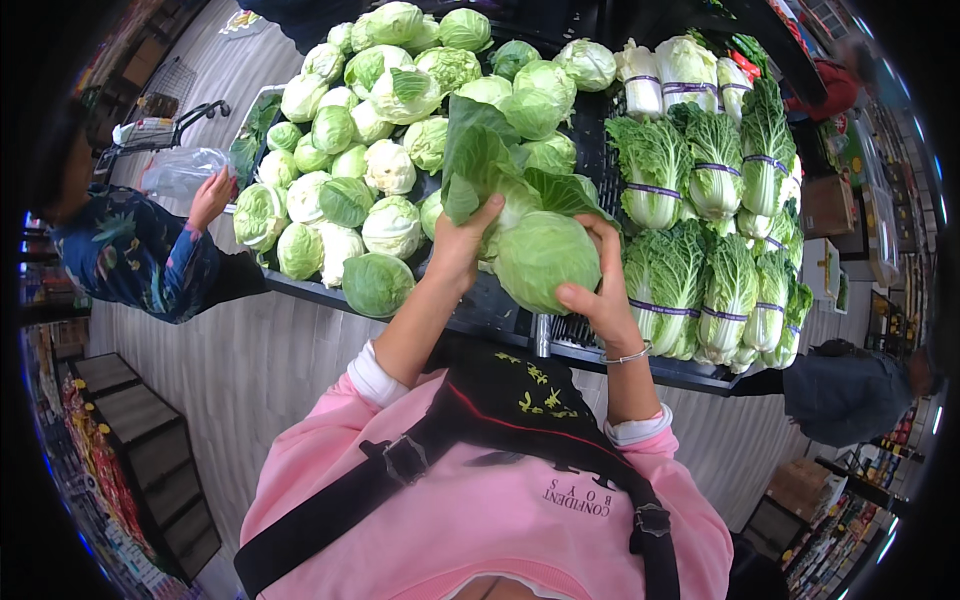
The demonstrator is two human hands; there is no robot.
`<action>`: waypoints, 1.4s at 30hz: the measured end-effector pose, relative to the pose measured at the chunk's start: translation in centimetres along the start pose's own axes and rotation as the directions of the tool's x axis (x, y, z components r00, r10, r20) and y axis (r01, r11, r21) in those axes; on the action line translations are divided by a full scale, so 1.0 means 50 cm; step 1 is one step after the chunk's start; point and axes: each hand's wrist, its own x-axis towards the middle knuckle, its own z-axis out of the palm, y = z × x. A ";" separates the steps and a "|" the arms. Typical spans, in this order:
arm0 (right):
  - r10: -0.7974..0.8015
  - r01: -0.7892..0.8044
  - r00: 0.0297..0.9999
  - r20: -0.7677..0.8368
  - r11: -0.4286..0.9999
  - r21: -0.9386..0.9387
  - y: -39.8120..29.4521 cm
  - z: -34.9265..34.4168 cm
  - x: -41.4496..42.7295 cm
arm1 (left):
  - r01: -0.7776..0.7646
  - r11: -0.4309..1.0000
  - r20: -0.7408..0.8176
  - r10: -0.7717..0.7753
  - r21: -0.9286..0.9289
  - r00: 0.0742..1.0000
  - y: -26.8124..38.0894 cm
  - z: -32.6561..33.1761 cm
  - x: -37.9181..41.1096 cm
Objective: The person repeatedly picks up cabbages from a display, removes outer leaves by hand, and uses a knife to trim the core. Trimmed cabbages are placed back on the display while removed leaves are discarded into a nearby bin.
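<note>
A round green cabbage head [548, 262] with large dark outer leaves [480, 161] folded back from it is held between my two hands above the display's front edge. My left hand [469, 240] grips the leaf bases at its left side. My right hand [604, 277] clasps the head's right side, thumb across the front and fingers behind by a loose leaf. Behind and to the left lies a pile of green cabbages [349, 202]. To the right, napa cabbages [652, 184] bound with purple bands stand in rows.
The black display stand's front rim [480, 330] runs before me. At the left, a person in a patterned sleeve [150, 247] holds a clear plastic bag [184, 172], near a shopping cart [161, 124]. Another person in dark clothing [847, 397] is at the right. Cardboard boxes [827, 204] stand beyond the napa cabbages.
</note>
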 end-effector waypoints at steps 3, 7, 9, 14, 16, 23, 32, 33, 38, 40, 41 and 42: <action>-0.048 0.042 0.997 0.058 0.995 0.095 0.016 0.002 0.005 | 0.247 0.948 0.078 -0.236 -0.200 0.969 -0.009 -0.020 0.012; 0.002 -0.020 0.997 0.083 0.977 0.214 0.011 0.013 0.016 | 0.389 0.861 0.148 -0.360 -0.329 0.921 -0.033 -0.045 0.020; 0.018 -0.039 0.997 0.078 0.961 0.273 0.008 0.008 0.011 | 0.417 0.855 0.187 -0.375 -0.310 0.908 -0.038 -0.049 0.027; 0.034 -0.079 0.920 0.390 0.992 0.100 -0.021 -0.018 0.011 | 0.616 0.755 0.478 -0.465 -0.225 0.745 0.002 -0.100 -0.010; 0.026 0.006 0.870 0.492 0.998 -0.063 -0.022 -0.016 0.015 | 0.546 0.836 0.469 -0.464 -0.049 0.752 -0.001 -0.107 -0.020; 0.009 0.141 0.892 0.453 0.944 -0.297 -0.021 0.032 0.000 | 0.541 0.803 0.268 -0.479 -0.251 0.836 -0.046 -0.103 -0.005; 0.119 -0.097 0.993 -0.022 0.889 0.447 0.083 -0.056 -0.082 | 0.173 0.568 0.065 -0.205 -0.804 0.977 0.056 -0.221 0.041; 0.177 -0.092 0.979 -0.103 0.829 0.552 0.085 -0.078 -0.098 | 0.080 0.654 -0.025 -0.150 -0.752 0.988 0.073 -0.251 0.041; 0.336 -0.021 0.881 -0.334 0.732 0.681 0.143 -0.205 -0.162 | 0.356 0.720 0.082 -0.387 -0.596 0.919 0.084 -0.239 0.015; 0.345 0.006 0.870 -0.353 0.709 0.705 0.131 -0.204 -0.172 | 0.317 0.928 0.049 -0.314 -0.196 0.948 0.036 -0.177 0.004; 0.351 0.019 0.862 -0.367 0.700 0.714 0.122 -0.206 -0.181 | 0.228 0.971 0.019 -0.229 0.070 0.973 0.015 -0.135 0.000; 0.351 0.031 0.856 -0.380 0.699 0.714 0.115 -0.202 -0.190 | 0.174 0.960 0.027 -0.184 0.221 0.983 -0.005 -0.087 0.004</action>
